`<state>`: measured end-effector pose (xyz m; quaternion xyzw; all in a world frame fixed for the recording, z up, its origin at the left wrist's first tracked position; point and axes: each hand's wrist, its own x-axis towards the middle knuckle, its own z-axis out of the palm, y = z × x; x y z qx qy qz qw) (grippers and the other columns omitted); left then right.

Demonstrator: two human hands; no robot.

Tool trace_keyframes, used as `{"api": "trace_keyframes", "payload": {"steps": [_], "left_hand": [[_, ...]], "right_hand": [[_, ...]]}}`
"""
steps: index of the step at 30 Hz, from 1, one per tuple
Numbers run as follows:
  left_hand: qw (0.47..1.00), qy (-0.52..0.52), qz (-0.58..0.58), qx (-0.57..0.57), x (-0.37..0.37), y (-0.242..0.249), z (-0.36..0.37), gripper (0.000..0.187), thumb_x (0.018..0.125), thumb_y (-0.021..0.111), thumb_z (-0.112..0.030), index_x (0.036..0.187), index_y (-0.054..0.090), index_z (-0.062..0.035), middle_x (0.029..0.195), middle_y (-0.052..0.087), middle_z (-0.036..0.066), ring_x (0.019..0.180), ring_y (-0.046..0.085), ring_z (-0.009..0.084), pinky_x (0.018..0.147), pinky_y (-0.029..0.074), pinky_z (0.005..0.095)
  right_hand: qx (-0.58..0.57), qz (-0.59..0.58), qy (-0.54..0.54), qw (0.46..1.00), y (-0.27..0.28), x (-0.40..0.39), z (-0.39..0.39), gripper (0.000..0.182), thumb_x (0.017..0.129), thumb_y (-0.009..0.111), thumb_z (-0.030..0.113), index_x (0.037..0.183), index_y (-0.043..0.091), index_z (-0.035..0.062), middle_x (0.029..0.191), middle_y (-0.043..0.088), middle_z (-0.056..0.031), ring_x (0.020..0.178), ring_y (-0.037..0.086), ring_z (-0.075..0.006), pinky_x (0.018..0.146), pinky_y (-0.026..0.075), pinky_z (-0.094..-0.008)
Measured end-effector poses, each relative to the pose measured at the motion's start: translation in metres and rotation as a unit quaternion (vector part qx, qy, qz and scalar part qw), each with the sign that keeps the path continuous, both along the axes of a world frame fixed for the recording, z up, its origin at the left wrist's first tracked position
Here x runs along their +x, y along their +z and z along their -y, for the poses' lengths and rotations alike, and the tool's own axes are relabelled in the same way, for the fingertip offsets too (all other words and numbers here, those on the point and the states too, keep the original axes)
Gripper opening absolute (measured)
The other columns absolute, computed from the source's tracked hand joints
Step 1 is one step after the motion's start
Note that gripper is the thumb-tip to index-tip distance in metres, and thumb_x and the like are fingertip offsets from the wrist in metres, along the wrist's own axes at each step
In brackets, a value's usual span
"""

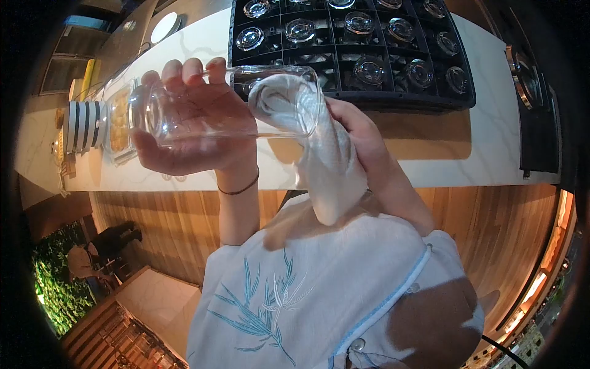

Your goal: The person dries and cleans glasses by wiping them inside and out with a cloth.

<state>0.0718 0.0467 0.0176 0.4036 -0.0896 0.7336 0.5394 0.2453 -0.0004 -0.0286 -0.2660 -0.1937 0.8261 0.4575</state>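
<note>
A clear glass vessel (215,128) lies sideways across my left hand (196,117), whose fingers curl around it from behind and below. Its wide end points right, where a white cloth (335,166) is bunched against it; whether the cloth is inside the glass or behind it is hard to tell. My right hand (359,132) grips the cloth at its right side, and the lower part of the cloth hangs down in front of my shirt.
A black divided rack (393,101) of upturned glasses stands on the marble counter (491,147) beyond my hands. At the left are a striped cylinder (84,127) and a container of yellowish pieces (118,126). White plates (165,27) sit at the back left.
</note>
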Motion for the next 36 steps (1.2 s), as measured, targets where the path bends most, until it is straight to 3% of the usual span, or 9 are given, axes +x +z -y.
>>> {"api": "trace_keyframes", "payload": {"steps": [7, 11, 13, 16, 18, 21, 25, 32, 36], "left_hand": [[1.0, -0.007, 0.021, -0.021, -0.002, 0.003, 0.0, 0.053, 0.079, 0.04, -0.047, 0.112, 0.047, -0.0061, 0.096, 0.053, 0.011, 0.094, 0.053, 0.0239, 0.089, 0.042, 0.045], [0.996, 0.038, 0.003, -0.075, -0.003, 0.002, 0.003, 0.05, 0.081, 0.038, -0.042, 0.113, 0.047, -0.0039, 0.095, 0.055, 0.013, 0.09, 0.055, 0.0261, 0.084, 0.046, 0.044], [0.988, 0.12, -0.069, -0.064, -0.007, -0.006, 0.001, 0.048, 0.082, 0.036, -0.037, 0.113, 0.047, -0.0029, 0.096, 0.055, 0.015, 0.088, 0.056, 0.0278, 0.08, 0.048, 0.0432], [0.988, 0.119, -0.04, -0.094, 0.008, -0.009, 0.007, 0.044, 0.084, 0.034, -0.032, 0.113, 0.048, -0.002, 0.101, 0.054, 0.02, 0.088, 0.057, 0.0299, 0.076, 0.05, 0.0417], [0.965, 0.158, -0.052, -0.204, 0.024, 0.0, 0.019, 0.043, 0.084, 0.034, -0.03, 0.115, 0.044, -0.0024, 0.119, 0.046, 0.026, 0.109, 0.046, 0.0365, 0.097, 0.035, 0.0472], [0.972, 0.141, -0.078, -0.169, 0.041, -0.005, 0.019, 0.043, 0.085, 0.032, -0.031, 0.119, 0.037, -0.0052, 0.123, 0.042, 0.028, 0.119, 0.036, 0.0394, 0.103, 0.027, 0.0454], [0.975, 0.072, -0.037, -0.208, 0.029, -0.013, 0.029, 0.042, 0.086, 0.036, -0.024, 0.125, 0.028, -0.0089, 0.127, 0.037, 0.026, 0.119, 0.037, 0.0373, 0.103, 0.028, 0.0447], [0.965, 0.194, -0.136, -0.109, 0.027, -0.01, 0.02, 0.039, 0.085, 0.039, -0.028, 0.118, 0.042, -0.0073, 0.132, 0.034, 0.025, 0.124, 0.032, 0.0381, 0.101, 0.029, 0.0472], [0.969, 0.166, -0.121, -0.136, 0.021, -0.008, 0.02, 0.042, 0.085, 0.037, -0.032, 0.116, 0.044, -0.0056, 0.128, 0.04, 0.023, 0.123, 0.035, 0.037, 0.099, 0.031, 0.0463]], "right_hand": [[0.177, 0.163, -0.047, 0.969, 0.006, 0.021, 0.016, 0.023, 0.085, 0.049, 0.014, 0.099, 0.057, -0.0027, 0.102, 0.057, -0.0136, 0.08, 0.06, -0.0164, 0.069, 0.051, -0.0271], [0.12, -0.072, -0.066, 0.988, -0.005, 0.054, 0.01, 0.036, 0.084, 0.053, 0.025, 0.108, 0.051, -0.0022, 0.107, 0.055, -0.016, 0.088, 0.059, -0.0206, 0.077, 0.051, -0.0321], [0.186, -0.045, -0.145, 0.971, 0.004, 0.056, 0.008, 0.045, 0.083, 0.052, 0.029, 0.116, 0.046, -0.0012, 0.109, 0.054, -0.0164, 0.093, 0.059, -0.0216, 0.08, 0.051, -0.0332], [0.399, 0.254, -0.265, 0.84, 0.036, 0.037, 0.004, 0.044, 0.077, 0.058, 0.022, 0.115, 0.049, 0.0009, 0.113, 0.052, -0.0154, 0.095, 0.055, -0.0222, 0.076, 0.05, -0.0323], [0.566, 0.4, -0.259, 0.673, 0.054, 0.006, 0.0, 0.041, 0.071, 0.064, 0.012, 0.11, 0.056, 0.0023, 0.114, 0.05, -0.0142, 0.095, 0.052, -0.0225, 0.072, 0.05, -0.031], [0.652, 0.48, -0.291, 0.509, 0.061, -0.028, -0.006, 0.043, 0.063, 0.071, 0.005, 0.105, 0.062, 0.0045, 0.114, 0.049, -0.0117, 0.091, 0.05, -0.022, 0.068, 0.049, -0.0297], [0.593, 0.564, -0.275, 0.505, 0.064, -0.032, -0.009, 0.041, 0.064, 0.069, 0.005, 0.104, 0.062, 0.0043, 0.107, 0.053, -0.0104, 0.082, 0.055, -0.0246, 0.069, 0.049, -0.0317], [0.58, 0.571, -0.246, 0.527, 0.055, -0.013, -0.014, 0.03, 0.067, 0.064, 0.006, 0.096, 0.062, 0.0037, 0.094, 0.056, -0.0073, 0.075, 0.056, -0.0201, 0.063, 0.049, -0.0291], [0.533, 0.572, -0.21, 0.587, 0.046, -0.003, -0.007, 0.024, 0.071, 0.055, -0.003, 0.094, 0.059, -0.0032, 0.098, 0.056, -0.0155, 0.079, 0.058, -0.0283, 0.069, 0.047, -0.0341]]}}
